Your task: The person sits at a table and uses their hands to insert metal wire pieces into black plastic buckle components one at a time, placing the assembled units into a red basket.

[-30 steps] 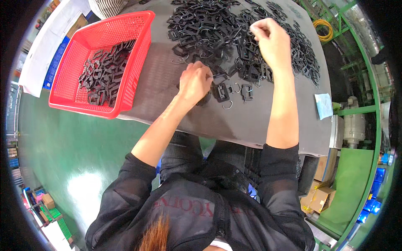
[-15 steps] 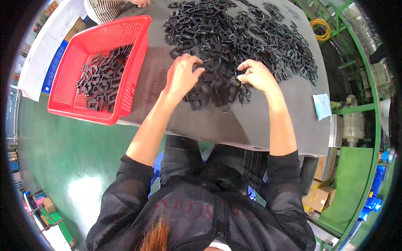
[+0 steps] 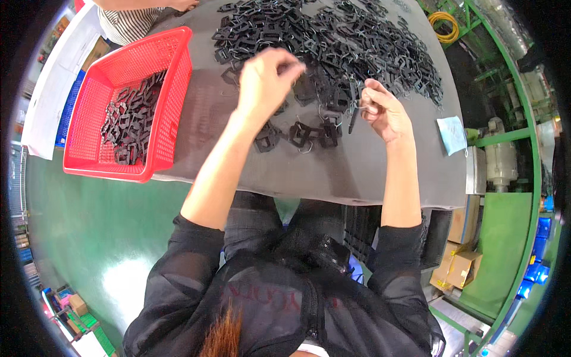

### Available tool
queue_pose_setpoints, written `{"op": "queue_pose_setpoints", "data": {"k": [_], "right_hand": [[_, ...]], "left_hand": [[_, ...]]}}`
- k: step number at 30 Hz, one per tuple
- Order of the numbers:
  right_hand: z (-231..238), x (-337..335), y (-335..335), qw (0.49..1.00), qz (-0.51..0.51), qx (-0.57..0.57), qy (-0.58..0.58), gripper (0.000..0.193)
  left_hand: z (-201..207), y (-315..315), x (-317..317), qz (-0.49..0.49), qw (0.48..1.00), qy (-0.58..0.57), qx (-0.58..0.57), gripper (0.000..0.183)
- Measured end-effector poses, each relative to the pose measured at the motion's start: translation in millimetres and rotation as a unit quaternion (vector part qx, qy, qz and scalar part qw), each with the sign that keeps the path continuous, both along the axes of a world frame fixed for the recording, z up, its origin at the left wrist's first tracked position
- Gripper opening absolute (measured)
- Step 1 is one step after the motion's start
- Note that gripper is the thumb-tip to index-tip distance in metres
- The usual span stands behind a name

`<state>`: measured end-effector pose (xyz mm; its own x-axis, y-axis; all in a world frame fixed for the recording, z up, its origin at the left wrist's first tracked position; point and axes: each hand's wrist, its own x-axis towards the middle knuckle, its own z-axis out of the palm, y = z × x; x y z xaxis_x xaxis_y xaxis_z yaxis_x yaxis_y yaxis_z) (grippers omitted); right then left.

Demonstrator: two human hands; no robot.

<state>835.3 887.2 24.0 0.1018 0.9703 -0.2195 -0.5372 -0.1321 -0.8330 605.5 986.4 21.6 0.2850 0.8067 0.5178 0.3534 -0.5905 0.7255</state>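
My right hand [image 3: 385,112] is closed, pinching a black plastic frame piece [image 3: 354,116] that hangs edge-on from the fingertips near a thin wire. Over the near left part of a big heap of black frame pieces [image 3: 267,30], my left hand [image 3: 266,83] is raised and blurred. Its thumb and fingers come together in a pinch; anything between them is hidden. A few loose black frames [image 3: 301,134] with thin metal wires lie on the grey table [image 3: 285,172] between my forearms, just in front of the heap.
A red perforated plastic basket [image 3: 172,113], partly filled with black frames [image 3: 132,122], stands at the table's left. A light blue face mask [image 3: 452,135] lies at the right edge. Another person's striped sleeve [image 3: 128,25] shows at the far left. A yellow coiled hose [image 3: 444,27] hangs beyond the table.
My left hand has moved up and away over the heap. My right hand has shifted slightly right and turned palm-up, with a black frame piece now showing in it. The view has shifted slightly.
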Motion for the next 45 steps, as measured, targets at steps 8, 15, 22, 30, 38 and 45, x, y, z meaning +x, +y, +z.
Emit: {"op": "queue_pose_setpoints", "data": {"k": [8, 15, 22, 30, 38, 45], "right_hand": [[-20, -12, 10, 0.882, 0.007, 0.015, -0.471, 0.013], [-20, 14, -5, 0.992, 0.013, -0.107, -0.066, 0.016], [-41, -38, -4, 0.693, -0.078, 0.047, -0.715, 0.017], [-53, -52, 16, 0.668, -0.05, 0.072, -0.739, 0.017], [11, -37, 14, 0.673, -0.191, -0.029, -0.714, 0.011], [35, -32, 13, 0.813, -0.018, -0.01, -0.582, 0.019]], "left_hand": [[-3, 46, -8, -0.077, 0.968, 0.186, -0.15, 0.029], [8, 60, -10, -0.151, 0.942, 0.192, -0.231, 0.034], [25, 53, -6, -0.089, 0.94, 0.228, -0.236, 0.033], [6, 65, -19, -0.087, 0.912, 0.268, -0.299, 0.038], [5, 55, -27, -0.044, 0.985, 0.156, -0.056, 0.043], [-20, 48, -42, 0.08, 0.954, 0.285, 0.056, 0.027]]}}
